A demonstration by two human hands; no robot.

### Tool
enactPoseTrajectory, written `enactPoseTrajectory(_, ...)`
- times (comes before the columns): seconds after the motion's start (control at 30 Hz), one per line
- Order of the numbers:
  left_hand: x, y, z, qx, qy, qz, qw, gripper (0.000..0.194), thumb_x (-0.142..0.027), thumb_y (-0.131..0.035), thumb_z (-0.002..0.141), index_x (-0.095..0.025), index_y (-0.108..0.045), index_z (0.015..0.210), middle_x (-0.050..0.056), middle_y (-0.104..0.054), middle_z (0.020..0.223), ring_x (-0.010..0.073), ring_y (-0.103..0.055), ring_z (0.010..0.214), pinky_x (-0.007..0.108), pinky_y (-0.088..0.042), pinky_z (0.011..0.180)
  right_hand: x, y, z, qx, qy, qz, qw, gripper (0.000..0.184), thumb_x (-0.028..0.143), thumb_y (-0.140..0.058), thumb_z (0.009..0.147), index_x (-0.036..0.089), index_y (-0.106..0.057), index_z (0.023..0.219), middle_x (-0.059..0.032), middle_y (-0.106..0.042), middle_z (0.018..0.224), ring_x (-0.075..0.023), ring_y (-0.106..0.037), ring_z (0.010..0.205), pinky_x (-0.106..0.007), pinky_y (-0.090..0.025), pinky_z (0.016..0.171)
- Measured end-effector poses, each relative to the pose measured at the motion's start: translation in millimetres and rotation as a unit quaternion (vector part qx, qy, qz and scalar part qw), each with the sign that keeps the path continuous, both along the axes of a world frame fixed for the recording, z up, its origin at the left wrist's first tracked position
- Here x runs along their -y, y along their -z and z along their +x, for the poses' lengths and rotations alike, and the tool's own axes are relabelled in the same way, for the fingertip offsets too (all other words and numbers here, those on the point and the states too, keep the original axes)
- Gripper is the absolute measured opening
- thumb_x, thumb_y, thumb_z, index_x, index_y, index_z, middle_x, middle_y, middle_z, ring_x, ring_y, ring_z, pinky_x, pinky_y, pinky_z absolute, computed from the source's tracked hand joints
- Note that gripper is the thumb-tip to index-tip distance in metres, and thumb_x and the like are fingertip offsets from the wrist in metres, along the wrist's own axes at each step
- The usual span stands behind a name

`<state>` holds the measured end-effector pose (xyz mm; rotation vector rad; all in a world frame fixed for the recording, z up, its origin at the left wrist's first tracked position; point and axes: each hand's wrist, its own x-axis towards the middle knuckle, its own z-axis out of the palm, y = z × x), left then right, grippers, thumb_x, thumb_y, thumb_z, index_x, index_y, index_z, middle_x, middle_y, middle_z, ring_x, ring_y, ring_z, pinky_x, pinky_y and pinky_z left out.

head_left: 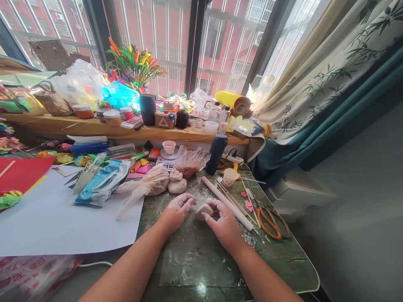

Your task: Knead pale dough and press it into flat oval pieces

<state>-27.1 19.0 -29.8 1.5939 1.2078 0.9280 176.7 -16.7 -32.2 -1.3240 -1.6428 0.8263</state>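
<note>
The right hand [225, 226] grips a rounded, pale-grey, clay-like lump [202, 213] over the dark green tabletop [277, 268]; the left hand [175, 213], loosely parted, seems empty. Uneven finger pressure could dent it.

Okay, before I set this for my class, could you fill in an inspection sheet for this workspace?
Surface: dark green desk, pale powdery smears around the hands.
Job's things: pale lump in hand; pale rod and thin sticks to the right.
Clutter: white paper, blue-and-white packet and plastic bag on the left; scissors on the right.
Hands: right hand holds the lump; left hand beside it, apparently holding nothing.
Cables: power strip with a black plug, at the desk's back.
Surroundings: crowded window ledge; curtains on the right.
</note>
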Motion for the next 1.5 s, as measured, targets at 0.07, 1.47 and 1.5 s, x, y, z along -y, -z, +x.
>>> enactPoseTrajectory(0.07,-0.3,0.0,0.1,-0.003,-0.009,-0.002,1.000,0.036,-0.052,-0.048,0.094,-0.022,-0.068,0.096,0.004,-0.074,0.097,0.0234,-0.066,0.095,0.033,-0.051,0.089,0.0,-9.2,2.0,-0.011,0.014,0.032,0.999,0.031,0.035,-0.068,0.087,0.022,-0.065,0.115,-0.0070,-0.073,0.107,-0.0236,-0.070,0.093,-0.039,-0.058,0.085)
enactPoseTrajectory(1.47,-2.1,6.3,0.8,0.038,-0.002,-0.018,0.999,0.036,-0.054,-0.051,0.093,-0.022,-0.066,0.094,0.004,-0.072,0.095,0.0227,-0.066,0.092,0.034,-0.052,0.088,9.0,14.6,12.9,0.059,0.068,0.214,0.973,0.043,0.029,-0.050,0.099,0.025,-0.049,0.142,-0.0123,-0.061,0.135,-0.0294,-0.059,0.125,-0.048,-0.051,0.103)
enactPoseTrajectory(1.5,-2.1,6.2,0.8,0.039,-0.003,-0.018,0.999,0.036,-0.054,-0.051,0.094,-0.022,-0.066,0.094,0.004,-0.072,0.095,0.0225,-0.066,0.091,0.034,-0.052,0.087,10.3,12.4,14.9,0.063,0.077,0.233,0.967,0.047,0.028,-0.050,0.099,0.026,-0.046,0.146,-0.0127,-0.059,0.137,-0.0302,-0.057,0.127,-0.050,-0.050,0.104)
